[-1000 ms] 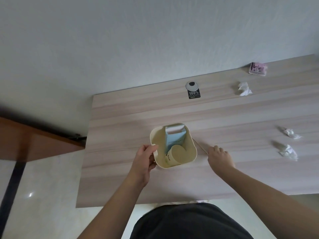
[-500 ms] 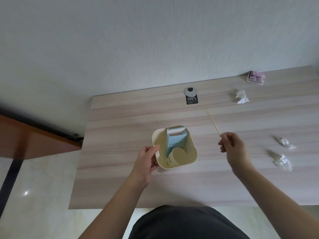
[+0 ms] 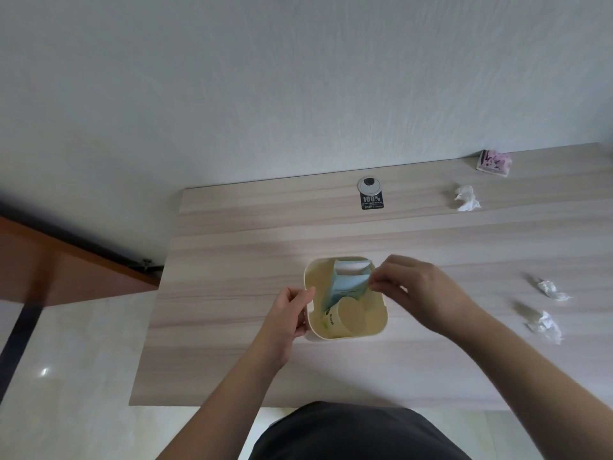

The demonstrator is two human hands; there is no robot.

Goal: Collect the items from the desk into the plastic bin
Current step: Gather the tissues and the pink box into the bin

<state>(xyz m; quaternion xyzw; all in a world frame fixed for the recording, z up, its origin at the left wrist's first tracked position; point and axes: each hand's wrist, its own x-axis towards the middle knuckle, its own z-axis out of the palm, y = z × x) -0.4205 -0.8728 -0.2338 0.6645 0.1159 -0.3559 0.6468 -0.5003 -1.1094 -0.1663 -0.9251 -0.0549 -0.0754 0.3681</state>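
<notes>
The cream plastic bin (image 3: 345, 298), smooth with rounded corners, stands on the pale wood-grain tabletop (image 3: 252, 234). Inside it a light-blue carton (image 3: 348, 283) leans beside a round paper cup (image 3: 348, 315). The left hand (image 3: 288, 313) has its fingers closed on the bin's left rim. The right hand (image 3: 419, 290) is above the right rim, fingers pinched together; what they pinch I cannot tell. Three crumpled white tissues (image 3: 467, 199) (image 3: 549, 288) (image 3: 545, 324) and a pink packet (image 3: 494, 162) lie well apart on the right.

One head-worn view looks steeply down, close above the desk (image 3: 331, 234); wall beyond.
</notes>
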